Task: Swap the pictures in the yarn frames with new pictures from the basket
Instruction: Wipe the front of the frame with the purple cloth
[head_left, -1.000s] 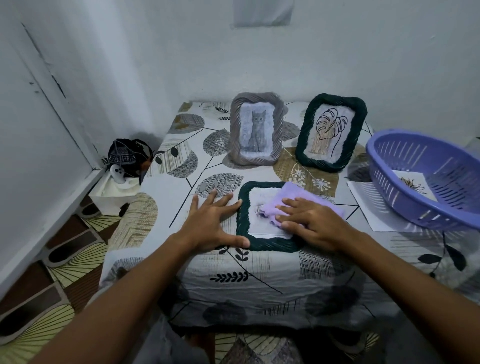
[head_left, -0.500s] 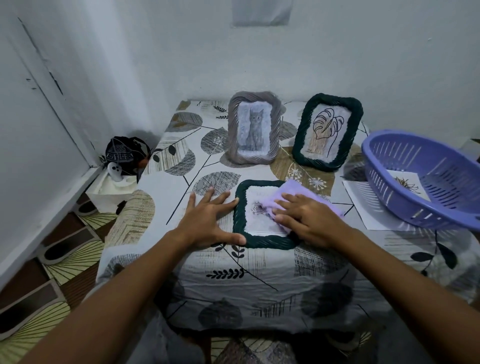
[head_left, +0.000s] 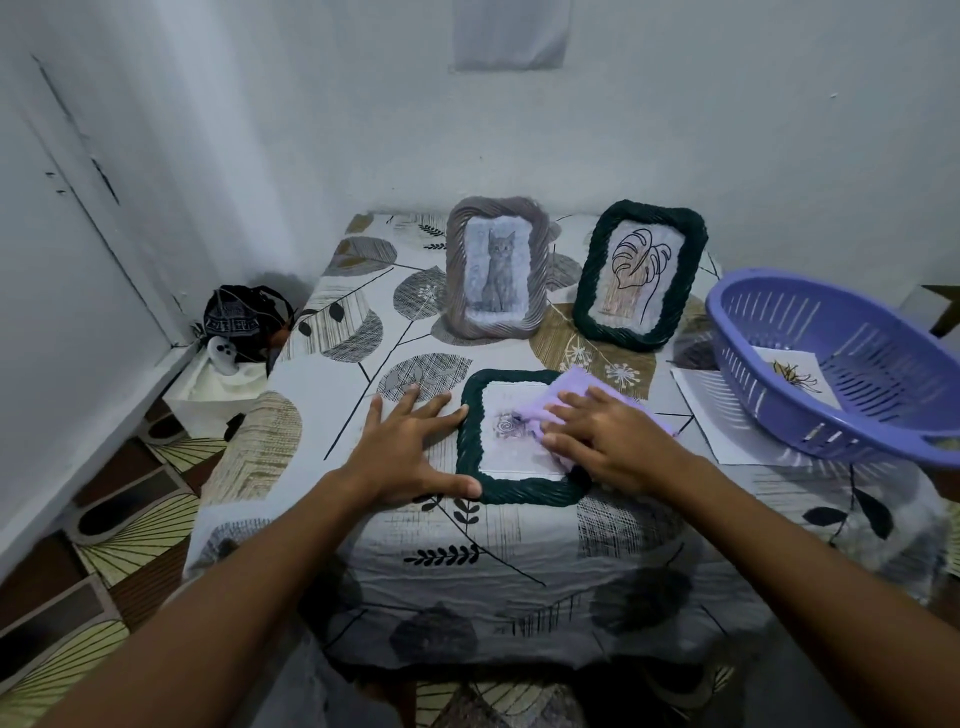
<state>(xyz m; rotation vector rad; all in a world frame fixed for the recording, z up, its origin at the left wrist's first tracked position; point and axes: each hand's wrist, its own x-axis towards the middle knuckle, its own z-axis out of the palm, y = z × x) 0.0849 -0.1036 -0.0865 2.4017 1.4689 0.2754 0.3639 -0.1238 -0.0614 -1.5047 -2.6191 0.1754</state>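
Both hands were at the flat green frame on the desk.

The frame lay flat near the front edge of the desk, with a picture of a small swirl inside. The left hand rested flat on the desk, fingers spread and straight, its thumb and forefinger touching the left edge of the frame. The right hand pressed a lilac cloth on the right part of the picture, with fingers slightly bent over the cloth. Behind stood two upright frames: a grey frame with a cat picture, and, to its right, a second green frame with a leaf picture. At the right a purple basket held a new picture, and it stood on a white sheet.
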